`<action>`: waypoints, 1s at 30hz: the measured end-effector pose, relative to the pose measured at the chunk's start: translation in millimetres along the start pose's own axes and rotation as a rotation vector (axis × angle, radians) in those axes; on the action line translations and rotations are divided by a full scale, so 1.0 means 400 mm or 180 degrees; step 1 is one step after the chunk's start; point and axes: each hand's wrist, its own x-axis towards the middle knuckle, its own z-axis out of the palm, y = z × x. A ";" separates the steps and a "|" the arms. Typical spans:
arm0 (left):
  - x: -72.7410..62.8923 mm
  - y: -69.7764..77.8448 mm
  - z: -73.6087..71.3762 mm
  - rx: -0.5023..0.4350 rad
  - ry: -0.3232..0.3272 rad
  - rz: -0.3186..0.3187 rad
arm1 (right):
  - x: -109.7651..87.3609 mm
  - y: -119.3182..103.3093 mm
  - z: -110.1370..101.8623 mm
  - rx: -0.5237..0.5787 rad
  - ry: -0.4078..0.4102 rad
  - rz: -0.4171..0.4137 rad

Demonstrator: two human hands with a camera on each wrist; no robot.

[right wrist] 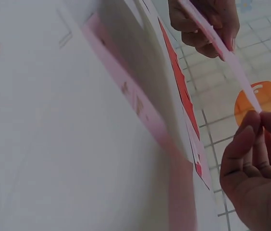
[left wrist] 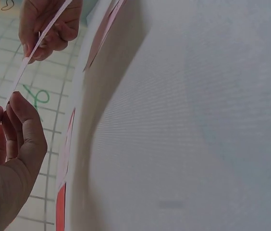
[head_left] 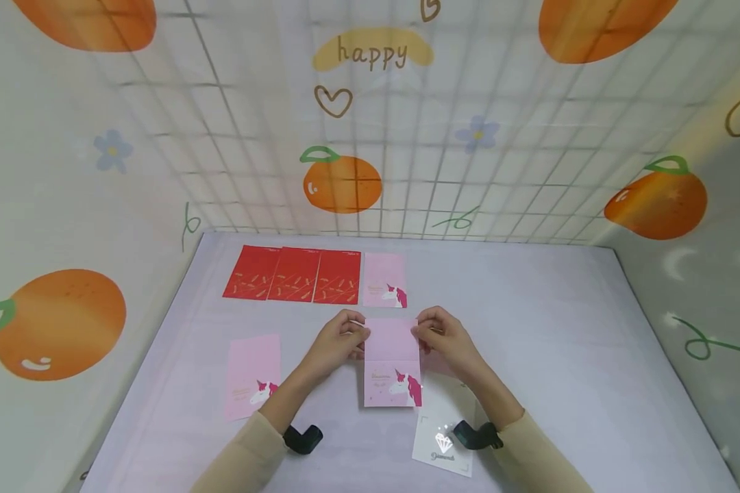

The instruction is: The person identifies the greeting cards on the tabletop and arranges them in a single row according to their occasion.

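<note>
A pink card (head_left: 392,342) with a white-and-magenta unicorn at its lower right hangs between both hands, above the table. A crease runs across its middle. My left hand (head_left: 339,335) pinches its left edge between thumb and fingers. On the opposite edge, my right hand (head_left: 445,335) pinches it the same way. The left wrist view shows the card (left wrist: 44,41) almost edge-on, as a thin pink strip. Beneath the right hand lies another pink piece (head_left: 439,364), mostly hidden, by a white card (head_left: 434,428) with a silver diamond.
Three red cards (head_left: 292,275) lie in an overlapping row at the back left. Beside them is a pink unicorn card (head_left: 384,275); another pink unicorn card (head_left: 253,370) lies near the left forearm. A fruit-patterned curtain (head_left: 401,137) stands behind the pale table (head_left: 561,342).
</note>
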 end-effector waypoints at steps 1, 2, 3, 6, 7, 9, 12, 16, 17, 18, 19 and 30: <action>-0.001 -0.001 -0.001 -0.0004 0.0005 0.0006 | 0.001 0.000 0.001 0.0004 0.0001 0.0006; -0.002 0.000 -0.001 -0.0005 0.0012 0.0004 | 0.002 0.001 0.002 0.0014 0.0002 0.0012; -0.003 0.000 -0.002 -0.0005 0.0013 0.0012 | 0.003 0.000 0.003 0.0019 0.0004 0.0016; -0.006 -0.002 -0.003 0.0010 0.0030 0.0032 | 0.005 -0.001 0.004 0.0025 0.0011 0.0029; -0.006 -0.003 -0.003 0.0006 0.0036 0.0035 | 0.006 -0.001 0.005 0.0015 0.0012 0.0031; -0.008 -0.005 -0.002 -0.0029 0.0035 0.0039 | 0.008 -0.002 0.004 -0.0032 0.0023 0.0019; -0.011 -0.008 -0.001 -0.0105 0.0008 0.0039 | 0.014 -0.002 -0.002 -0.0100 0.0054 -0.0017; -0.014 -0.014 0.003 -0.0174 -0.0037 0.0012 | 0.026 -0.009 -0.013 -0.0174 0.0103 -0.0088; -0.015 -0.016 0.003 -0.0185 -0.0051 -0.0002 | 0.029 -0.013 -0.015 -0.0184 0.0120 -0.0109; -0.016 -0.017 0.004 -0.0196 -0.0071 -0.0016 | 0.032 -0.017 -0.017 -0.0196 0.0136 -0.0126; -0.017 -0.019 0.004 -0.0214 -0.0095 -0.0034 | 0.036 -0.020 -0.020 -0.0205 0.0153 -0.0135; -0.044 -0.023 0.007 -0.0435 -0.0439 -0.0266 | 0.063 -0.047 -0.033 -0.0227 0.0290 -0.0100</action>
